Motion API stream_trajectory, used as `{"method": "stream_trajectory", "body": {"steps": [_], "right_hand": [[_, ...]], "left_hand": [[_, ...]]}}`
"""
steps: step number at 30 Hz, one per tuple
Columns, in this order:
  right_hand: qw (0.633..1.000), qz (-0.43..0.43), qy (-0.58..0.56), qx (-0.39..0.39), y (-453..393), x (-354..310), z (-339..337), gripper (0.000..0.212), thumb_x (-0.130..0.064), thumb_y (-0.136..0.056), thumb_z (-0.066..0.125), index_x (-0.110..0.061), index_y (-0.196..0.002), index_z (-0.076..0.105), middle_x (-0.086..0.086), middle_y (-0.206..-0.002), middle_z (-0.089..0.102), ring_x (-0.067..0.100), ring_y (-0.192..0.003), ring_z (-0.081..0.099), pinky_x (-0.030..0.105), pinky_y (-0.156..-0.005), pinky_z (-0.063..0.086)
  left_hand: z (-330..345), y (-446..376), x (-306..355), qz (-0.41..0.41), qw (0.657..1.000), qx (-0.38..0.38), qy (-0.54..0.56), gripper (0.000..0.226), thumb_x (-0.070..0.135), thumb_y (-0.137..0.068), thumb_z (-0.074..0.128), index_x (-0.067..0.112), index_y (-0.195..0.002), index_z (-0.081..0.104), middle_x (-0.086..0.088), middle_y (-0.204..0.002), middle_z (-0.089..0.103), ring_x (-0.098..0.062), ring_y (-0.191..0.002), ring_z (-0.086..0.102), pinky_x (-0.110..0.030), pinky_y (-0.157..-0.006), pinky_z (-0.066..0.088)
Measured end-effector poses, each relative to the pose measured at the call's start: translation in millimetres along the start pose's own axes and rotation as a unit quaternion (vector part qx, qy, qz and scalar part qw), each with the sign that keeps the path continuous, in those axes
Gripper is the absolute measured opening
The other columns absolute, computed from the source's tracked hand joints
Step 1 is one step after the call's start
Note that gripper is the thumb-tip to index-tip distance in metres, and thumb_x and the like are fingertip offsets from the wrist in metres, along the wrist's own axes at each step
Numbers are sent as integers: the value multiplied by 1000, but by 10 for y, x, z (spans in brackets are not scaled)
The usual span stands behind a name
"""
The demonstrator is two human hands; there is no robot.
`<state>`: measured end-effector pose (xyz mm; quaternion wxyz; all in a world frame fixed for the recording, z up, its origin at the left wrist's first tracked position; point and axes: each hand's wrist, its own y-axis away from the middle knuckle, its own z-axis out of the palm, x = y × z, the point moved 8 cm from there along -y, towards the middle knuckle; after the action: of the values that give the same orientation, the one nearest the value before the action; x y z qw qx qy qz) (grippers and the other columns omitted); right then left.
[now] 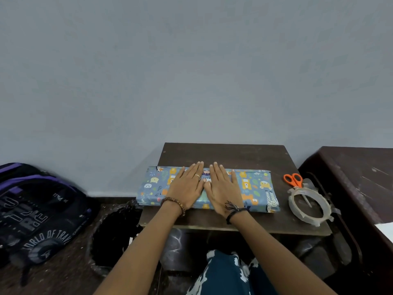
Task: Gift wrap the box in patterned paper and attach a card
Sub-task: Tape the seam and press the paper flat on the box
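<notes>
Centrally, box: the wrapped box lay across the small dark table, its left end overhanging the left edge.
Hands: left hand and right hand pressed flat, fingers straight.
Right edge: orange-handled scissors beside tape roll.
Floor left: backpack, dark bin, contents unclear.

Backpack: dark with purple trim, on the floor at far left, against the wall.
Bin: black-lined, between backpack and worktop.
Second table: dark wood, at far right.
</notes>
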<state>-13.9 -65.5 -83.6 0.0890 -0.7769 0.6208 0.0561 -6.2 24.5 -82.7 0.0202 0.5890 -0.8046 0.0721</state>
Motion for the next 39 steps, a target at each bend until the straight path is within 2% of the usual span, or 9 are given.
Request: {"method": "stream_trajectory", "body": {"steps": [3, 7, 14, 19, 26, 30, 33, 36, 39], "right_hand": [[1000, 0, 12, 16, 17, 11, 14, 94, -50, -67, -22, -14, -149, 6, 0, -157, 6, 14, -145, 2, 39, -117, -1], [1000, 1, 14, 16, 10, -7, 27, 93, -50, -68, -21, -14, -149, 7, 1, -157, 7, 14, -145, 3, 40, -117, 0], [1000, 9, 9, 19, 5, 5, 42, 91, -48, -69, -18, -14, -149, 8, 1, -157, 8, 14, -144, 5, 40, -116, -1], [1000, 9, 15, 26, 7, 8, 39, 91, -48, -70, -17, -13, -149, 9, 1, -157, 10, 15, -144, 6, 40, -116, -1], [999, 7, 16, 35, 9, -2, 14, 84, -46, -76, -13, -13, -149, 10, 2, -157, 10, 15, -144, 7, 40, -116, -1], [999, 1, 16, 49, 20, -10, -11, 86, -45, -74, -13, -12, -149, 13, 2, -156, 13, 15, -144, 9, 40, -116, 1], [999, 1, 15, 46, 7, -6, -12, 75, -43, -83, -3, -11, -149, 13, 3, -156, 13, 16, -144, 9, 40, -116, 1], [999, -1, 11, 37, -12, 5, -20, 60, -38, -96, 14, -11, -149, 11, 3, -157, 11, 16, -144, 7, 40, -116, 0], [999, -5, 12, 30, -8, 12, 7, 58, -36, -98, 22, -11, -149, 12, 3, -157, 11, 16, -144, 7, 40, -117, 1]], "left_hand": [[29, 11, -80, -55, 998, 5, 5, 56, 41, -100, 17, 18, -149, 4, 1, -157, 3, -10, -144, 1, -33, -118, 1], [47, 59, -234, -152, 988, 7, 22, 60, 49, -97, 20, 19, -149, 11, 1, -157, 9, -11, -144, 3, -40, -117, 1], [-19, 315, -650, -275, 960, 29, 40, 65, 50, -97, 20, 14, -149, 9, 1, -157, 8, -13, -144, 6, -47, -115, -2], [-40, 495, -878, -348, 933, 28, 87, 71, 53, -95, 24, 7, -148, 12, -9, -153, 23, -22, -143, 10, -49, -114, -3], [-188, 434, -833, -309, 949, 58, 0, 61, 40, -99, 27, 7, -148, 9, -10, -155, 10, -23, -144, 3, -49, -114, 2], [-329, 232, -1054, -246, 964, 85, 48, 48, 6, -94, 39, 14, -141, 36, -13, -147, 31, -27, -136, 28, -42, -110, 24], [-433, 158, -1161, -220, 971, 95, 3, 41, 2, -93, 39, 16, -130, 52, -9, -130, 52, -28, -123, 42, -39, -97, 36], [-474, 93, -1102, -217, 971, 83, -54, 39, 4, -95, 39, 15, -131, 49, -9, -123, 55, -28, -119, 43, -37, -90, 36], [-376, 76, -1024, -209, 971, 57, -104, 41, 2, -95, 36, 12, -134, 41, -13, -125, 49, -30, -119, 40, -38, -90, 35]]}}
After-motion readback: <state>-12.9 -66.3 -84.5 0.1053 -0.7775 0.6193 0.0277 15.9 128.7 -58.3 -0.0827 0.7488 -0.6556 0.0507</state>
